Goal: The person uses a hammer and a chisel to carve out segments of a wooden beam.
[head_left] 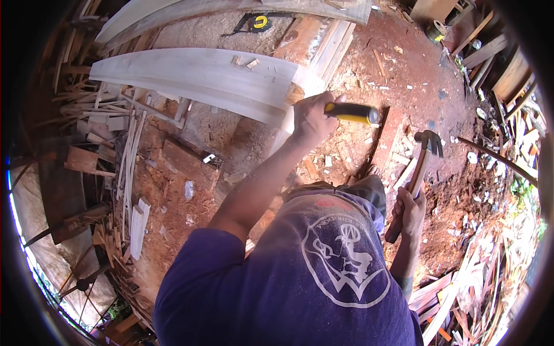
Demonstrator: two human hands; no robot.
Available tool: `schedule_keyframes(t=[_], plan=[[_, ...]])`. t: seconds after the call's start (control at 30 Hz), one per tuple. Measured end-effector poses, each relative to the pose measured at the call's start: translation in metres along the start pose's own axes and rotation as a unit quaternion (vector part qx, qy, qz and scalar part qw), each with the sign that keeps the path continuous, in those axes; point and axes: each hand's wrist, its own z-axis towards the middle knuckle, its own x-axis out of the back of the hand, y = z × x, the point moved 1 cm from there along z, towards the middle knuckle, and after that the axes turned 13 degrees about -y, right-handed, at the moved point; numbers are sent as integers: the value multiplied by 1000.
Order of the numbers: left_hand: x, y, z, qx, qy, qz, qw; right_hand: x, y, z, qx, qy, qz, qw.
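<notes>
My left hand [311,120] is closed around a chisel with a black and yellow handle [353,113], which points right. The hand and the wood's edge hide its blade. That hand is at the right end of a broad pale plank [202,75], where a small rough notch [295,92] shows. Two small wood chips [245,61] lie on top of the plank. Lower and to the right, my right hand [410,210] grips a claw hammer [420,167] by its wooden handle. The dark hammer head is up, apart from the chisel.
Another pale board [173,26] lies beyond the plank, with a black and yellow tape measure [261,23] between them. Wood chips [329,160] litter the reddish dirt floor [398,52]. Scrap wood is heaped along the left [95,150] and right [479,282]. A small roll [437,30] stands far right.
</notes>
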Motion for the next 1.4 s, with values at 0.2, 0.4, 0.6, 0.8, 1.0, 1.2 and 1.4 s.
schedule_keyframes(t=[0.2, 0.4, 0.6, 0.8, 1.0, 1.2, 1.4], plan=[[1, 11, 10, 61, 45, 31, 997, -1, -4, -2, 1, -4, -6, 1000], [-7, 5, 5, -33, -32, 71, 996, -6, -2, -6, 17, 18, -4, 1000], [-1, 7, 8, -3, -87, 66, 994, 8, 6, -11, 158, 121, -101, 975], [1, 8, 7, -12, -75, 88, 993, 0, -66, -25, 300, 202, 54, 931], [8, 15, 10, 14, -67, 61, 996, -50, -10, 8, 267, 53, -208, 939], [10, 15, 13, 38, -84, 64, 994, -27, -27, 24, 282, 37, -144, 948], [-5, 5, 7, 21, -60, 63, 996, -17, -63, 10, 336, 113, 5, 935]])
